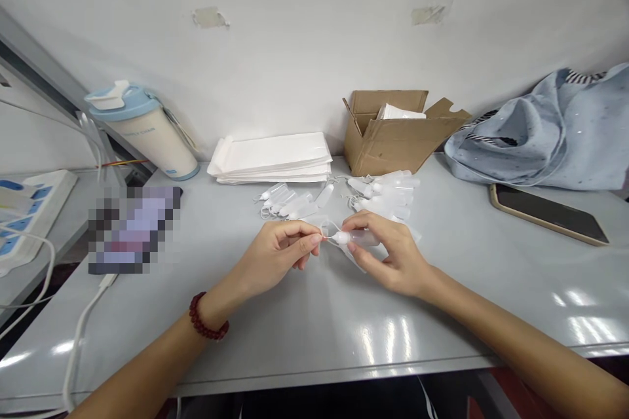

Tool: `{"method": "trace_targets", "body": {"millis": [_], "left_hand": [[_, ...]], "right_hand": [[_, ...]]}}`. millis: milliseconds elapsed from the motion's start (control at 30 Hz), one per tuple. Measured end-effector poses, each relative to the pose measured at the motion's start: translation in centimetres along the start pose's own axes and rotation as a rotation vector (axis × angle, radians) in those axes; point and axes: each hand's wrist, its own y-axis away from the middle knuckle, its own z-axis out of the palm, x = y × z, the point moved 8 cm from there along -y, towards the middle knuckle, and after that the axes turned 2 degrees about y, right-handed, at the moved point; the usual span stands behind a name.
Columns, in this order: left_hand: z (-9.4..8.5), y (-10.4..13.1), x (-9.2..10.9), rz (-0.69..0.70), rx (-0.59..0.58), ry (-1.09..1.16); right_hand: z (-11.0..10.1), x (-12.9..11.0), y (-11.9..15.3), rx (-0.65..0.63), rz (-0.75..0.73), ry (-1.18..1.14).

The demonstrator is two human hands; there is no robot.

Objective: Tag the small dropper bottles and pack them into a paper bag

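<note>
Between the thumb and fingers of my right hand (393,252) is a small translucent plastic tube (360,237) with a pointed white cap end turned left. My left hand (282,249) pinches at that tip, where a thin white cord (331,226) loops; exactly what its fingertips hold is too small to make out. Just beyond my hands, several similar tubes with cords lie in a left group (295,201) and a right group (388,190). Part of the right group is hidden behind my right hand.
White envelopes (275,154) lie stacked by the wall, beside an open cardboard box (393,144). A bottle (152,134) and a blurred-out phone (137,229) are left, with a power strip (37,216) beyond. Right are a dark phone (550,213) and a blue cloth bag (540,131).
</note>
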Motion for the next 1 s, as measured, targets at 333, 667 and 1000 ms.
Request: {"method": "trace_targets", "body": {"millis": [333, 667, 1000], "left_hand": [[0.0, 0.2, -0.1, -0.006, -0.016, -0.032], [0.3, 0.1, 0.1, -0.001, 0.003, -0.110], [0.7, 0.3, -0.4, -0.027, -0.002, -0.156]], "right_hand": [[0.3, -0.1, 0.0, -0.010, -0.018, 0.002], [0.5, -0.3, 0.1, -0.017, -0.062, 0.037], [1.2, -1.0, 0.5, -0.044, -0.156, 0.098]]}}
